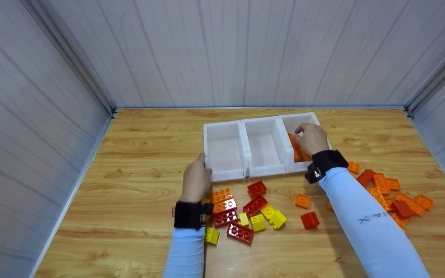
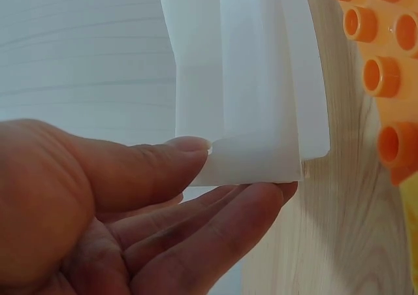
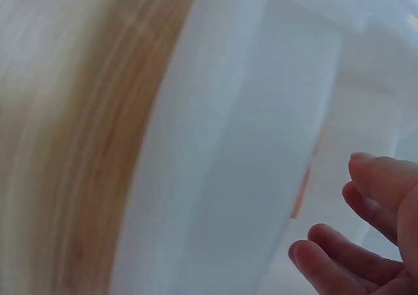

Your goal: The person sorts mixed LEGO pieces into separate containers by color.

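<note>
A white plastic bin (image 1: pixel 247 154) with three side-by-side compartments stands on the table. My left hand (image 1: pixel 197 177) grips its left end near the front corner; in the left wrist view the thumb lies against the white wall (image 2: pixel 248 106) with the other fingers at its lower edge. Over the right compartment hovers my right hand (image 1: pixel 312 139), its fingers loosely bent and apart with nothing between them. Orange toy bricks (image 1: pixel 296 150) lie in that compartment, partly hidden by the hand. The left and middle compartments hold no bricks.
Red bricks (image 1: pixel 240 233), yellow bricks (image 1: pixel 258 222) and orange bricks (image 1: pixel 221 195) lie in front of the bin, beside the left wrist. Right of the right forearm is a loose pile of mostly orange bricks (image 1: pixel 381 183). Panel walls (image 1: pixel 222 54) enclose the table's back and sides.
</note>
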Demonstrator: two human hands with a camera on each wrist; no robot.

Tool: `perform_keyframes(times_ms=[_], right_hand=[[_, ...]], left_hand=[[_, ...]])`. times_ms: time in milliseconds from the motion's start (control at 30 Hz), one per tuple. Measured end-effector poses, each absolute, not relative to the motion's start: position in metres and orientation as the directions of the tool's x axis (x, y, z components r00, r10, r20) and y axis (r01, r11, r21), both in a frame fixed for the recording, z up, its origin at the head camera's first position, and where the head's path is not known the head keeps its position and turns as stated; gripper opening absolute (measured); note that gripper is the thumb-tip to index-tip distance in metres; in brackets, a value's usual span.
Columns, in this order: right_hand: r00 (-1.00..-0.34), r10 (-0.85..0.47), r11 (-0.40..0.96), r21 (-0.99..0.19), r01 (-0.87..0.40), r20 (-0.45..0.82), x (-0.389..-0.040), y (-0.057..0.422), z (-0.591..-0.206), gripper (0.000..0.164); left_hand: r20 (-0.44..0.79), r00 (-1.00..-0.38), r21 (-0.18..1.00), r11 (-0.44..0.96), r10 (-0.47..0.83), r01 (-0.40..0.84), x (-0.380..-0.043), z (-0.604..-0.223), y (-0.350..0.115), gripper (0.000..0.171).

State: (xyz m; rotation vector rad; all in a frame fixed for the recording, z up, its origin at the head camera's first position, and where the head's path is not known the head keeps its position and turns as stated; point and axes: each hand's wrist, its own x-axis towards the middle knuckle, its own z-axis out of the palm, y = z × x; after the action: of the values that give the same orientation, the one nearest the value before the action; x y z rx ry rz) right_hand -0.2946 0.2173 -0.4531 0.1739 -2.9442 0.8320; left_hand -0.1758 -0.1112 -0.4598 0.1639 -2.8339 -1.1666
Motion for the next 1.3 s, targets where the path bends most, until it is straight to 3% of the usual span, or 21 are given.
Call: perform_keyframes(times_ms=[400, 567, 833, 1100, 1300], right_hand=[[-0.962, -0.042, 0.795, -0.574, -0.196, 0.27, -0.243, 0.245, -0.414, 0.021], [-0.927, 0.038, 0.751, -0.622, -0.22, 0.373, -0.201, 0.257, -0.43, 0.018], [-0.924, 0.078, 0.789, -0.59, -0.171, 0.373, -0.154, 0.267, -0.463, 0.015], [-0.989, 0.016, 0.842, -0.536, -0.067, 0.15, -0.146, 0.28, -0.469, 0.024], [-0.999, -0.05, 0.885, -0.465, -0.041, -0.008, -0.147, 0.289, -0.471, 0.034]], left_hand=[[0.017, -0.994, 0.71, 0.701, -0.111, -0.066, -0.181, -0.461, -0.108, 0.051], [0.011, -0.994, 0.712, 0.699, -0.11, -0.07, -0.183, -0.461, -0.109, 0.051], [0.03, -0.994, 0.718, 0.694, -0.105, -0.051, -0.184, -0.462, -0.117, 0.051], [-0.006, -0.992, 0.736, 0.671, -0.124, -0.088, -0.185, -0.463, -0.125, 0.057], [-0.004, -0.993, 0.729, 0.679, -0.121, -0.086, -0.187, -0.462, -0.129, 0.056]])
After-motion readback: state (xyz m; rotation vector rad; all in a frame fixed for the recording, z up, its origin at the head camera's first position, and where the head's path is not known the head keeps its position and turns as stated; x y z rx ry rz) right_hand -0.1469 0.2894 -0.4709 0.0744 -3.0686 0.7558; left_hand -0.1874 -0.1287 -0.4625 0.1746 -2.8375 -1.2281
